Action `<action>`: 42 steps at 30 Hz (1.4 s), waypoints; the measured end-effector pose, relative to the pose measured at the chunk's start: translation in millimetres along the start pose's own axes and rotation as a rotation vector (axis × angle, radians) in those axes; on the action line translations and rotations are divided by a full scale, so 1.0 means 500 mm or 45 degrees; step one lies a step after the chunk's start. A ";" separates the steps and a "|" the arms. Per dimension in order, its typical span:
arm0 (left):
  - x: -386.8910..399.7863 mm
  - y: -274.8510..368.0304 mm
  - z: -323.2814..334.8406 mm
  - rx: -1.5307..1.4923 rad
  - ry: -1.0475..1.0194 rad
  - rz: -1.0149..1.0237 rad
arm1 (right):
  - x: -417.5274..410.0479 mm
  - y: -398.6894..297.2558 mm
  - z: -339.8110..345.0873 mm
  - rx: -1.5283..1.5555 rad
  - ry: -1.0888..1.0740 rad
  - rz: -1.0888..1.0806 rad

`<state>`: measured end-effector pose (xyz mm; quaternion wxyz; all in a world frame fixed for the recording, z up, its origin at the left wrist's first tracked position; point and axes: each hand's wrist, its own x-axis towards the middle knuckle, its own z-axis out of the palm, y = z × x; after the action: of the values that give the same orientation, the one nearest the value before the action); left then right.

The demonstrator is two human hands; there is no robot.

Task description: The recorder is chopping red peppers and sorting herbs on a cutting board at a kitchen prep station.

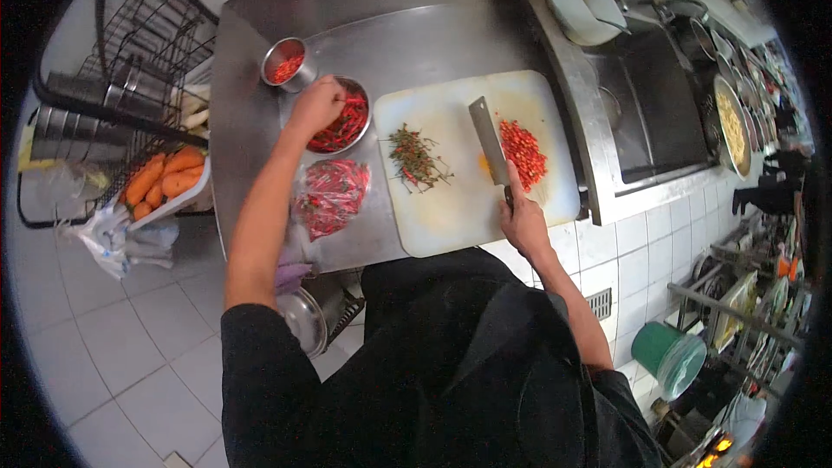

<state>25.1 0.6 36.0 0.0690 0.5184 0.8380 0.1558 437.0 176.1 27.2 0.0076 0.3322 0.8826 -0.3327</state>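
My left hand (320, 104) is over the steel bowl of whole red chillies (344, 127), its fingers closed on a red chilli. In my right hand (522, 221) is a cleaver (487, 140) by its dark handle, its blade resting on or just above the white cutting board (455, 227). Chopped red chillies (523, 153) lie right of the blade, and green chilli stems (415, 157) are heaped on the board's left part. A smaller steel container (290, 68) with chopped chilli stands behind the bowl. A clear plastic bag of red chillies (333, 195) lies in front of it.
A steel worktop (250, 143) carries these things. At left are a black wire rack (146, 32) and a crate of carrots (172, 175). A sink (656, 97) adjoins on the right, with a pan of pale food (733, 123) beyond. A green bin (666, 354) stands at lower right.
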 end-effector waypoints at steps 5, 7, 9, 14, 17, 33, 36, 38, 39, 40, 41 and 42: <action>-0.017 0.038 -0.044 -0.302 0.264 -0.238 | 0.001 0.027 -0.025 -0.015 0.019 0.070; -0.019 0.064 -0.058 -0.354 0.301 -0.297 | 0.003 0.041 -0.030 -0.010 0.071 0.002; -0.020 0.118 -0.063 -0.410 0.337 -0.356 | 0.005 0.039 -0.036 -0.038 0.039 0.044; -0.059 0.355 0.076 -0.511 0.295 -0.163 | 0.005 0.036 -0.039 -0.061 0.006 0.047; -0.086 0.462 0.210 -0.435 0.223 -0.141 | 0.005 0.032 -0.044 -0.064 -0.005 0.032; -0.118 0.517 0.331 -0.312 0.337 -0.202 | 0.034 0.025 -0.041 -0.112 -0.005 -0.185; -0.120 0.517 0.329 -0.282 0.339 -0.196 | 0.032 0.012 -0.048 -0.137 -0.009 -0.214; -0.117 0.519 0.327 -0.292 0.328 -0.200 | 0.027 -0.005 -0.042 -0.134 -0.034 -0.145; -0.115 0.524 0.328 -0.306 0.309 -0.194 | 0.024 0.007 -0.031 -0.137 -0.029 -0.140; -0.113 0.529 0.329 -0.312 0.309 -0.186 | 0.022 0.029 -0.007 -0.108 0.017 -0.145; -0.116 0.528 0.331 -0.308 0.319 -0.181 | 0.023 0.027 -0.001 -0.077 0.055 -0.164; -0.117 0.528 0.334 -0.304 0.329 -0.175 | 0.030 0.031 -0.005 -0.081 0.054 -0.170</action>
<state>321.3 89.5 -36.1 0.0324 0.4237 0.8488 0.3144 435.0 195.3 16.6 -0.0226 0.2791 0.9128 -0.2972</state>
